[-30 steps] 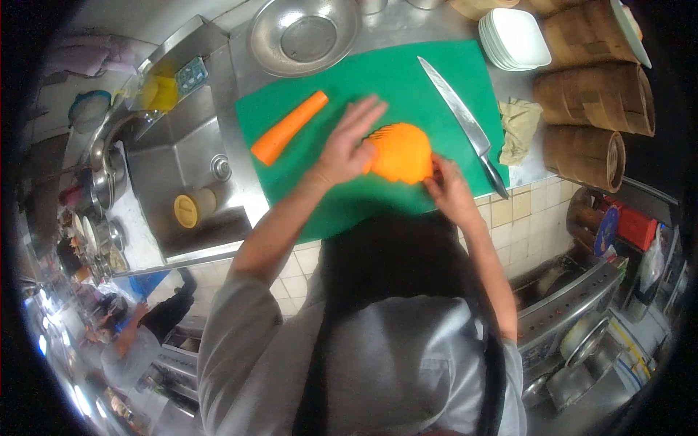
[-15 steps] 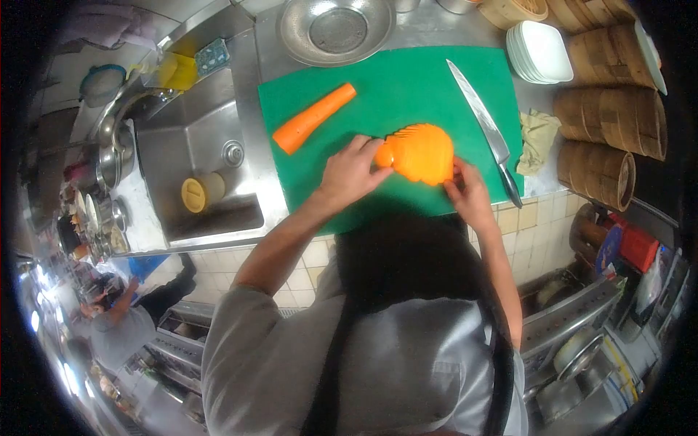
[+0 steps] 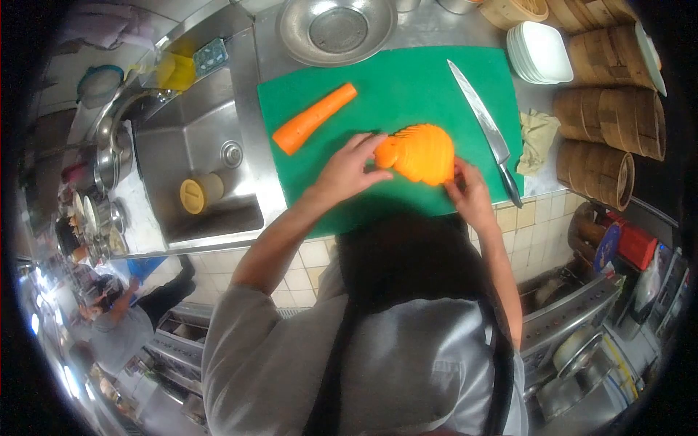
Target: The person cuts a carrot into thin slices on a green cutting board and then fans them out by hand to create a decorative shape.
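Note:
Thin orange carrot slices (image 3: 425, 154) lie fanned in an overlapping rounded pile on the green cutting board (image 3: 407, 80). At the pile's left end, smaller rounded pieces sit beside my left hand (image 3: 350, 168), whose thumb and fingers are spread apart around them. My right hand (image 3: 471, 190) has its fingers bent against the pile's right edge, thumb low and fingertips above, gripping that side. A whole peeled carrot (image 3: 316, 118) lies at the board's upper left. To the right rests a chef's knife (image 3: 480, 112), its dark handle toward me.
A steel sink (image 3: 193, 134) with a yellow-lidded container (image 3: 201, 193) is at left. A metal bowl (image 3: 336, 29) stands behind the board. Stacked white plates (image 3: 542, 52), a cloth (image 3: 538, 142) and bamboo steamers (image 3: 609, 120) line the right. Another person (image 3: 120, 327) is at far left.
My left hand has eased back slightly to the left, its thumb and fingers parting from the pile's left end. The right hand stays at the right edge.

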`<state>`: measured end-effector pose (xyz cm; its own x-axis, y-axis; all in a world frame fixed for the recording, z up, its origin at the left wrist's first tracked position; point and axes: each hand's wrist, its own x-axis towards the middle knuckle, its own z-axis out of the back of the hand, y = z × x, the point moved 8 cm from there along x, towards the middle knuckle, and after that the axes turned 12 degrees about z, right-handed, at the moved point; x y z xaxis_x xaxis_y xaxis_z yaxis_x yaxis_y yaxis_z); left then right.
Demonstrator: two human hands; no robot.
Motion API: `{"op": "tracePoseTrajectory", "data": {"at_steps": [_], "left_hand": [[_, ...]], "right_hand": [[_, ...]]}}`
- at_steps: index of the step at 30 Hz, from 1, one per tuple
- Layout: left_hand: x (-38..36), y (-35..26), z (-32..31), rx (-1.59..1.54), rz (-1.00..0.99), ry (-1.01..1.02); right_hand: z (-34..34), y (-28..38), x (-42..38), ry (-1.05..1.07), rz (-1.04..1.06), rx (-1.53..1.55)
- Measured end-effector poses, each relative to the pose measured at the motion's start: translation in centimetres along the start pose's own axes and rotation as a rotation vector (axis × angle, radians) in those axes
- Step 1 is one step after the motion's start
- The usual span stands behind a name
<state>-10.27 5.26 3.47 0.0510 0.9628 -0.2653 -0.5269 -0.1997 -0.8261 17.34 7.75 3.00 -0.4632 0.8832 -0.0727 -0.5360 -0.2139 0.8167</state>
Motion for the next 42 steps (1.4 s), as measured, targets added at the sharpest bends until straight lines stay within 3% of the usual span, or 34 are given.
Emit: {"op": "tracePoseTrajectory", "data": {"at_steps": [4, 13, 16, 22, 25, 28, 31, 42], "left_hand": [[0.1, 1.2, -0.2, -0.038, 0.044, 0.000], [0.0, 0.2, -0.2, 0.057, -0.107, -0.067], [-0.2, 0.5, -0.1, 0.020, -0.035, -0.047], [-0.1, -0.1, -0.9, 0.190, -0.135, -0.066], [-0.6, -1.1, -0.1, 0.378, -0.252, -0.176], [-0.2, 0.2, -0.5, 0.360, -0.178, -0.082], [-0.5, -1.7, 0.5, 0.342, -0.246, -0.151], [3.2, -6.0, -4.7, 0.421, -0.508, -0.018]], "right_hand": [[-0.1, 0.0, -0.1, -0.030, 0.019, -0.002], [-0.1, 0.0, 0.0, -0.007, -0.022, 0.008], [0.0, 0.1, 0.0, -0.007, -0.016, -0.002], [0.0, -0.2, -0.1, -0.023, 0.002, 0.003], [0.0, 0.0, -0.1, -0.027, -0.005, 0.008], [0.1, 0.1, -0.2, -0.037, 0.003, 0.013], [0.0, 0.1, -0.1, -0.043, 0.007, 0.013], [0.0, 0.0, -0.2, -0.044, 0.035, 0.011]]}}
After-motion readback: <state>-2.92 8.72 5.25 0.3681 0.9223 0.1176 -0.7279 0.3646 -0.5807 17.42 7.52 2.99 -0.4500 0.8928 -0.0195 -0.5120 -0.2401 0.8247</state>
